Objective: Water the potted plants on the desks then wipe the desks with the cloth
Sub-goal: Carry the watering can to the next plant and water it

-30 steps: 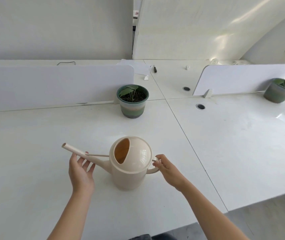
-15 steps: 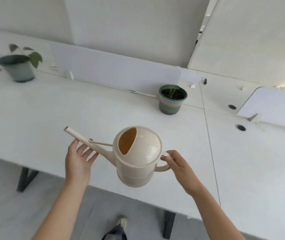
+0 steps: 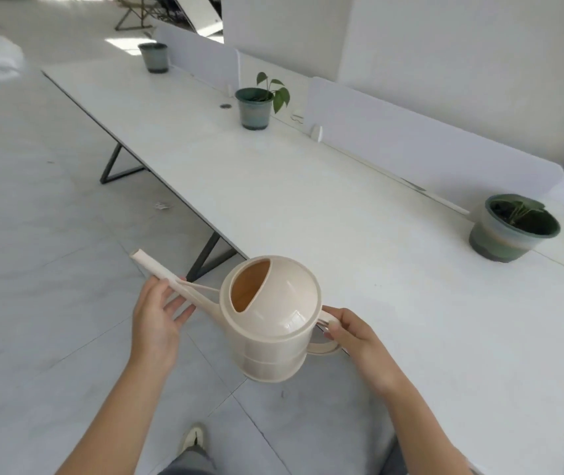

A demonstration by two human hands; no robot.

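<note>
Curled round the handle (image 3: 325,347), the right hand (image 3: 352,334) carries the watering can (image 3: 270,320), while the left hand (image 3: 157,317) lies straight-fingered under the spout (image 3: 157,269), propping it rather than clasping it. That can hangs roughly level in the air just off the near edge of the desk (image 3: 273,186), over the floor (image 3: 33,269), with its filling hole (image 3: 249,286) facing up; how much water it holds cannot be told. As I judge the risks, a quick swing toward a pot could tip the can and slop water through that wide hole, since only flat fingers back the spout. Pouring too fast could wash soil over a rim and make more to wipe, and the long spout could knock a thin stem. Counted: 1 watering can, 3 pots, namely the near pot (image 3: 513,228), the middle pot (image 3: 254,108) and the far pot (image 3: 153,57), then 2 dividers, the near screen (image 3: 428,145) and the far screen (image 3: 201,60), 2 hands and 1 shoe (image 3: 193,438). No cloth is in view.
</note>
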